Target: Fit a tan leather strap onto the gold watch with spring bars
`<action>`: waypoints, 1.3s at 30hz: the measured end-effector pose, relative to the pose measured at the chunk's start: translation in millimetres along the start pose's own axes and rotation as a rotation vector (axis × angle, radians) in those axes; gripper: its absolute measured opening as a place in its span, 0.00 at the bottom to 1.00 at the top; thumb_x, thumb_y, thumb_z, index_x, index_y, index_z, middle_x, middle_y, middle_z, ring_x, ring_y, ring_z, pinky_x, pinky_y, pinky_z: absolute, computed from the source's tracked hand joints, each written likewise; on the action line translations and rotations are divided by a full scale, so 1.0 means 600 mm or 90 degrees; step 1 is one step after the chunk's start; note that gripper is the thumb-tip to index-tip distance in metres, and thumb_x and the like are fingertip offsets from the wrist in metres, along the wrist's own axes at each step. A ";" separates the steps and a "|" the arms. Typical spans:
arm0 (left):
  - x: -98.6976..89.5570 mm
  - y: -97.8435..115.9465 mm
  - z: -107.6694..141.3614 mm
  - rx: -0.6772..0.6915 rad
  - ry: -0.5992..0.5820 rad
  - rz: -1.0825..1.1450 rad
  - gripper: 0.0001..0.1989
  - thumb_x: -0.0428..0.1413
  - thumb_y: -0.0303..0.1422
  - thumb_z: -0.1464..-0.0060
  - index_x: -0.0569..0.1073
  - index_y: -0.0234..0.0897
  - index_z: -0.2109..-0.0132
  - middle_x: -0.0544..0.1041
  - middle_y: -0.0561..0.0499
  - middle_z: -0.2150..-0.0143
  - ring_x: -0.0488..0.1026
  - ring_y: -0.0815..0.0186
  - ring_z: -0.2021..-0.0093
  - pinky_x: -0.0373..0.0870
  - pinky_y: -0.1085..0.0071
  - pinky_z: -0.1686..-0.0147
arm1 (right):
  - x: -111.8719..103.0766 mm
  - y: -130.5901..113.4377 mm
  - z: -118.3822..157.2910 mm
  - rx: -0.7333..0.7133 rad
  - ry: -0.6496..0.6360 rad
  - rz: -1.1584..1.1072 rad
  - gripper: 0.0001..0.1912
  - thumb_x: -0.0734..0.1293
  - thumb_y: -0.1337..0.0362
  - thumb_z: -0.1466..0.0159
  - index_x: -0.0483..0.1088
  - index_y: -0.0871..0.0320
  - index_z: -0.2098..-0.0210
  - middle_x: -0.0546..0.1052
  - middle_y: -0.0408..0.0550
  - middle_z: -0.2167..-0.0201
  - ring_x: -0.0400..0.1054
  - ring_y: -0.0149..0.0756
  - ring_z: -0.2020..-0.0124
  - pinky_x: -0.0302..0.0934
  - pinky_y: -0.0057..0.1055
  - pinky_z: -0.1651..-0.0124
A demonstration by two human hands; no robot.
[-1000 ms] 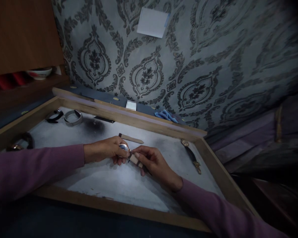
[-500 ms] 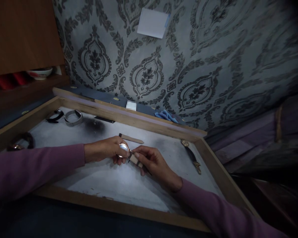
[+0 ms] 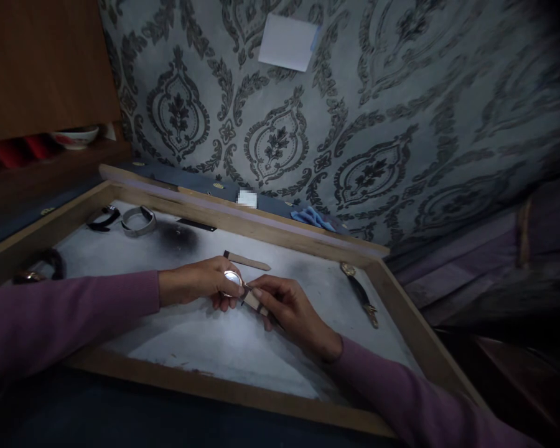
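Item 1: round, silver-rimmed watch case [image 3: 232,283], pinched between the left hand's [image 3: 205,279] closed thumb and fingers. Item 2: flat, beige-and-brown strap piece [image 3: 256,301], right of the case, gripped by the right hand [image 3: 292,306], fingers closed; whether joined, I cannot tell. Item 3: shallow, pale-floored wooden tray [image 3: 214,387], beneath the case. Step in hand, in my judgement: working strap against case. Next move calls for steady case, fine fingertip alignment.
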State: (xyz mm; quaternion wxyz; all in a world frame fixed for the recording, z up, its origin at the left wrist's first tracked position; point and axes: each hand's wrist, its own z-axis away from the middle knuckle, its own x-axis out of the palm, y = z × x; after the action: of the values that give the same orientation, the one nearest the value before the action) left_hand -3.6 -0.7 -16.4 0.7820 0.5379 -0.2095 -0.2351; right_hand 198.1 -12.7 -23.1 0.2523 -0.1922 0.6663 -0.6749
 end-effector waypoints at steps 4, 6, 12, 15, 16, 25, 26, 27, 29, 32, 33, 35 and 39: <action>0.000 -0.002 -0.001 0.001 -0.006 0.005 0.06 0.58 0.32 0.56 0.70 0.34 0.75 0.71 0.53 0.82 0.66 0.72 0.82 0.60 0.76 0.81 | 0.000 0.002 0.000 -0.001 0.007 0.007 0.15 0.68 0.54 0.38 0.76 0.62 0.63 0.73 0.43 0.76 0.59 0.21 0.84 0.58 0.20 0.83; 0.000 -0.004 -0.002 0.004 -0.010 0.008 0.06 0.58 0.32 0.56 0.71 0.34 0.75 0.71 0.53 0.81 0.66 0.72 0.82 0.59 0.76 0.82 | 0.000 0.003 0.000 0.000 0.006 0.019 0.16 0.68 0.54 0.37 0.77 0.62 0.63 0.73 0.43 0.76 0.59 0.21 0.85 0.57 0.20 0.84; 0.001 -0.008 -0.003 0.004 -0.011 0.011 0.06 0.58 0.32 0.56 0.71 0.34 0.76 0.71 0.53 0.82 0.66 0.72 0.82 0.59 0.76 0.82 | 0.000 0.000 0.002 -0.004 0.008 0.040 0.18 0.68 0.51 0.38 0.77 0.61 0.63 0.74 0.44 0.76 0.59 0.21 0.85 0.57 0.20 0.84; 0.001 -0.006 -0.001 0.006 -0.009 0.009 0.07 0.58 0.32 0.56 0.71 0.34 0.76 0.71 0.52 0.82 0.65 0.72 0.82 0.59 0.76 0.82 | 0.001 -0.001 0.003 -0.005 0.013 0.052 0.17 0.68 0.52 0.38 0.77 0.60 0.63 0.75 0.45 0.74 0.59 0.21 0.85 0.56 0.20 0.84; 0.002 -0.005 0.000 0.006 -0.008 0.007 0.07 0.58 0.32 0.56 0.71 0.34 0.76 0.71 0.53 0.82 0.66 0.72 0.82 0.59 0.76 0.82 | 0.001 -0.002 0.003 -0.005 0.014 0.057 0.17 0.68 0.52 0.38 0.77 0.60 0.63 0.75 0.45 0.74 0.59 0.21 0.85 0.56 0.20 0.84; 0.001 -0.007 -0.001 0.007 -0.005 0.001 0.07 0.58 0.32 0.56 0.70 0.34 0.77 0.71 0.53 0.82 0.65 0.72 0.82 0.59 0.76 0.82 | 0.006 -0.001 0.009 -0.029 0.023 0.102 0.14 0.66 0.56 0.36 0.77 0.60 0.62 0.75 0.44 0.74 0.60 0.21 0.85 0.57 0.21 0.83; 0.001 -0.007 -0.001 0.007 -0.004 0.003 0.07 0.58 0.32 0.57 0.70 0.34 0.77 0.71 0.53 0.82 0.65 0.72 0.82 0.59 0.76 0.82 | 0.007 -0.001 0.010 -0.029 0.021 0.107 0.13 0.65 0.57 0.35 0.77 0.60 0.62 0.75 0.45 0.73 0.60 0.21 0.85 0.57 0.21 0.82; 0.001 -0.007 -0.001 0.006 -0.004 0.004 0.07 0.59 0.32 0.57 0.71 0.34 0.76 0.71 0.53 0.82 0.65 0.72 0.82 0.59 0.76 0.82 | 0.007 -0.001 0.010 -0.030 0.020 0.110 0.14 0.65 0.57 0.35 0.77 0.60 0.62 0.75 0.45 0.73 0.60 0.21 0.85 0.57 0.21 0.82; 0.001 -0.006 0.000 0.008 -0.008 0.005 0.07 0.59 0.33 0.58 0.71 0.34 0.76 0.72 0.53 0.81 0.65 0.72 0.82 0.60 0.76 0.82 | 0.007 -0.002 0.010 -0.028 0.020 0.121 0.14 0.65 0.56 0.35 0.77 0.60 0.62 0.75 0.45 0.73 0.60 0.21 0.85 0.57 0.21 0.82; 0.000 -0.006 -0.001 0.014 -0.014 0.009 0.07 0.60 0.33 0.59 0.70 0.34 0.76 0.72 0.53 0.81 0.65 0.73 0.82 0.59 0.76 0.82 | 0.006 -0.002 0.010 -0.029 0.023 0.132 0.14 0.65 0.55 0.35 0.77 0.59 0.61 0.75 0.44 0.74 0.60 0.22 0.85 0.57 0.20 0.83; 0.000 -0.007 -0.001 0.016 -0.014 0.011 0.08 0.60 0.34 0.59 0.70 0.34 0.75 0.72 0.53 0.81 0.65 0.73 0.82 0.59 0.76 0.82 | 0.006 -0.002 0.010 -0.030 0.021 0.132 0.15 0.65 0.55 0.35 0.76 0.59 0.60 0.75 0.44 0.74 0.60 0.22 0.85 0.57 0.20 0.83; 0.000 -0.007 -0.001 0.016 -0.017 0.014 0.08 0.60 0.34 0.59 0.70 0.34 0.75 0.72 0.53 0.81 0.65 0.73 0.82 0.60 0.76 0.82 | 0.005 -0.002 0.010 -0.027 0.012 0.121 0.15 0.65 0.55 0.35 0.76 0.59 0.60 0.75 0.44 0.73 0.61 0.22 0.85 0.58 0.21 0.82; 0.000 -0.006 0.001 0.016 -0.009 0.010 0.09 0.60 0.35 0.59 0.70 0.34 0.75 0.72 0.53 0.80 0.65 0.73 0.82 0.60 0.76 0.82 | 0.004 -0.002 0.008 -0.014 -0.002 0.085 0.15 0.65 0.54 0.35 0.75 0.60 0.61 0.74 0.43 0.74 0.61 0.21 0.84 0.59 0.20 0.82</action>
State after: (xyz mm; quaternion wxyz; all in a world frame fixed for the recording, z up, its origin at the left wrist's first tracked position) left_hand -4.3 -2.1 -19.5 0.7755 0.5445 -0.2219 -0.2298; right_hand 199.1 -18.3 -21.9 0.2960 -0.1509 0.6844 -0.6490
